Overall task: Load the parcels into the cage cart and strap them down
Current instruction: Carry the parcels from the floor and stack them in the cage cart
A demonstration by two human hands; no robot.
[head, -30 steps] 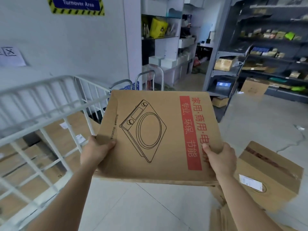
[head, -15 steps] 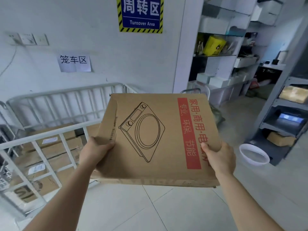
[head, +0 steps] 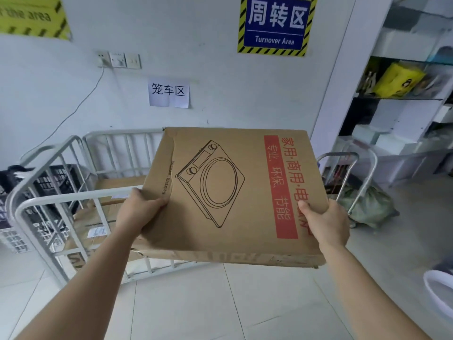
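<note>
Now the cage cart (head: 73, 198) sits dead ahead, front rail just behind the carried parcel (head: 232, 192). A sec ago it was off at the left edge, so the person has turned to face it. Stacked parcels (head: 117, 184) already lie inside. The flat parcel w/ cooktop drawing & red strip is in the air, approx level, above the rail, not yet in. Left hand (head: 141, 212) grips its left edge, right hand (head: 326, 222) its near right corner, thumbs on top. Prob next: lift over rail, set on stack. Strapping comes later.
</note>
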